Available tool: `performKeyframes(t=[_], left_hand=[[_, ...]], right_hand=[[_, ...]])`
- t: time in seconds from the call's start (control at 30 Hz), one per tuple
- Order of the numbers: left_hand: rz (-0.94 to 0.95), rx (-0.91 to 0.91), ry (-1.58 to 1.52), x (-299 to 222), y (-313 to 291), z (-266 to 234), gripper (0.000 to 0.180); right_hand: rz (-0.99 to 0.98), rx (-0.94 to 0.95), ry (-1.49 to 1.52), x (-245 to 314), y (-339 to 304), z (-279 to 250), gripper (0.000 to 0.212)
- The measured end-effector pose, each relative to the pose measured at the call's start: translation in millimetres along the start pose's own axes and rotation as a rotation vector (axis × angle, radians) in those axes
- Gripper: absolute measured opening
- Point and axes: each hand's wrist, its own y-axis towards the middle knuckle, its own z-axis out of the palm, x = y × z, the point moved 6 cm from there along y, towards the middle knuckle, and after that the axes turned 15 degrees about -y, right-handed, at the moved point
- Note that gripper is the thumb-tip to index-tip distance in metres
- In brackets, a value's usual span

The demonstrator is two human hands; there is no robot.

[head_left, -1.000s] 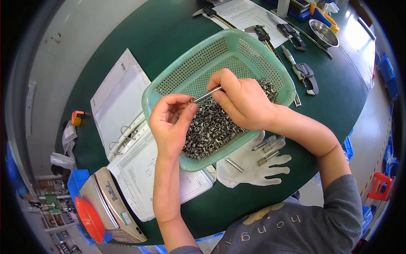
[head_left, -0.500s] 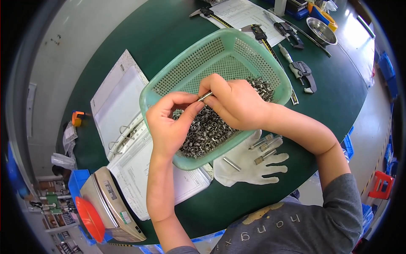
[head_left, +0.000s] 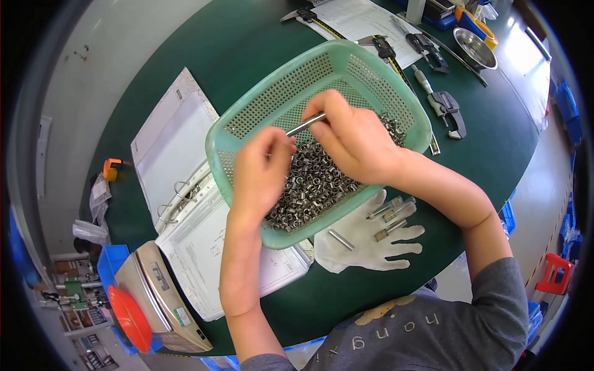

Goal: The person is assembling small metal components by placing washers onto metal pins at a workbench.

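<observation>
Slim cylindrical rod of polished silver metal (head_left: 305, 125): one, slanted, pinched in the right hand (head_left: 362, 145), above the basket. Small silver-grey metal rings (head_left: 314, 179): many, loosely heaped at mixed angles inside the pale-green perforated plastic basket (head_left: 278, 93).

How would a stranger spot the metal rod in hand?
Find the green perforated plastic basket. Above it, the right hand pinches a slim silver metal rod. Held and long, it differs from the short metal rings below and the metal pin on the white fabric glove.
</observation>
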Motion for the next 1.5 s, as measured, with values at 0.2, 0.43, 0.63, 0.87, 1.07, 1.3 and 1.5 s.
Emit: performKeyframes(t=[0.2, 0.43, 0.63, 0.87, 1.07, 1.3, 1.5], left_hand=[[0.134, 0.182, 0.755, -1, -11, 14, 0.011], [0.263, 0.019, 0.473, -17, -9, 11, 0.012], [0.391, -0.135, -0.051, -26, -13, 0, 0.016], [0.324, -0.088, -0.283, -18, -9, -4, 0.015], [0.288, 0.011, -0.305, -21, -12, -1, 0.020], [0.183, 0.068, -0.559, -20, -8, 3, 0.012], [0.210, -0.108, -0.495, -10, 0, -21, 0.010]], right_hand=[[-0.003, -0.058, 0.070, 2, 2, -1, 0.020], [0.009, -0.024, 0.032, 0, -1, -1, 0.016], [-0.010, 0.006, -0.030, 2, -1, 1, 0.016], [0.014, -0.050, -0.091, 2, -1, -3, 0.019], [-0.057, 0.000, -0.046, 6, -1, 2, 0.017], [-0.044, 0.057, 0.085, 4, 3, -3, 0.016], [0.137, 0.169, -0.050, -30, 22, -39, 0.016]])
